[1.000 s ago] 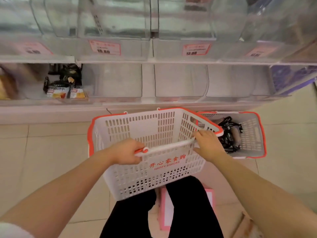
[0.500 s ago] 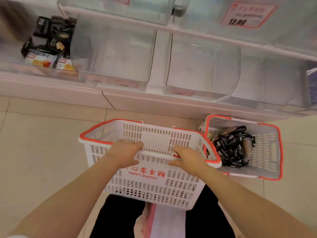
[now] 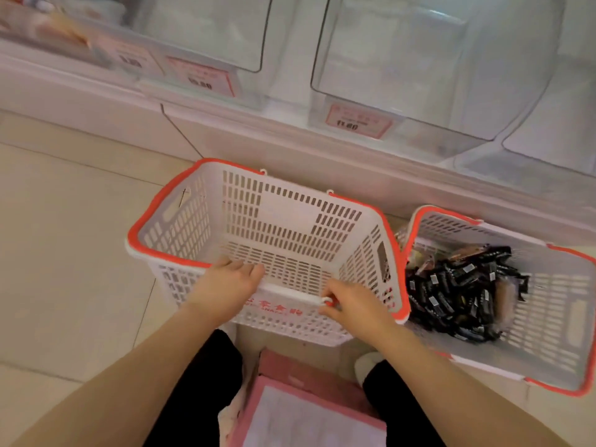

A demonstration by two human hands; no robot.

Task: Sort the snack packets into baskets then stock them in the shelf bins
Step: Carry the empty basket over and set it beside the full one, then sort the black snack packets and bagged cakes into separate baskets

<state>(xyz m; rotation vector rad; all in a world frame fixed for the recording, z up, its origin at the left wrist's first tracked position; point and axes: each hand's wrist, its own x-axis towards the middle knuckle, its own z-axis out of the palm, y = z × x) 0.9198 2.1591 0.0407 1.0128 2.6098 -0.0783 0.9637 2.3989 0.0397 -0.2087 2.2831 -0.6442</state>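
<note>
An empty white basket point(image 3: 180, 217) with an orange rim stands on the floor before the shelf. Its white handle point(image 3: 290, 293) lies folded against the near wall. My left hand point(image 3: 225, 285) rests on the near rim, fingers laid over the edge. My right hand point(image 3: 351, 306) pinches the right end of the handle. Touching it on the right, a second basket point(image 3: 554, 317) holds a heap of black snack packets point(image 3: 458, 295). Clear shelf bins point(image 3: 403, 69) above look empty.
Pink price tags point(image 3: 358, 121) are fixed to the bin fronts. A pink-edged box or stool point(image 3: 309, 408) sits between my knees, which are in black trousers. The shelf's white base point(image 3: 290, 150) runs just behind both baskets. Beige floor tiles point(image 3: 64, 253) spread to the left.
The white basket has come down from my lap to the floor, its handle has dropped flat, and my left hand has loosened onto the rim. My view has tilted downward.
</note>
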